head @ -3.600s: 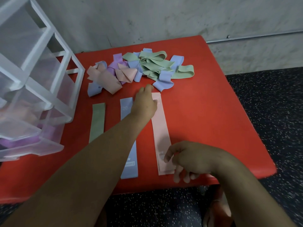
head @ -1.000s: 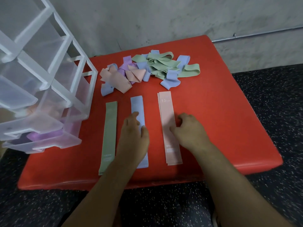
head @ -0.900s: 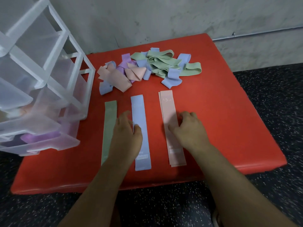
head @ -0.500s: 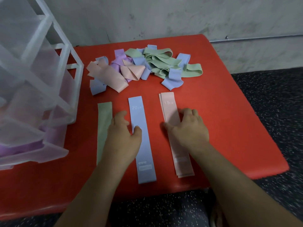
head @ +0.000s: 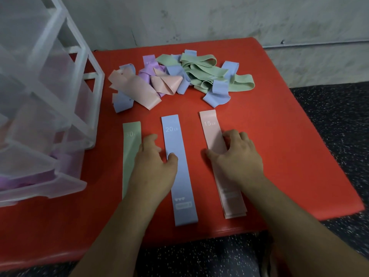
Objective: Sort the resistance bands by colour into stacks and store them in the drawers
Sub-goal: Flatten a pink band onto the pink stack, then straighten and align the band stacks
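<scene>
- Both hands are down on the red padded counter (head: 279,136), palms facing it.
- The left hand (head: 153,166) rests between the flat green resistance band (head: 130,156) and the flat blue resistance band marked 20 LB (head: 177,176). Its fingers are loosely bent and its thumb touches the blue band's left edge.
- The right hand (head: 237,158) presses on the flat pink stack of bands marked 15 LB (head: 214,136), with the thumb at the left edge and bent fingers across to the right edge. It pinches nothing.
- The three strips lie side by side, apart from one another.
- Beyond them sits a tangled pile of pink, purple, blue and green bands (head: 179,76).
- On the left stands a translucent plastic drawer unit (head: 60,108), with purple bands (head: 30,179) in its open bottom drawer.
</scene>
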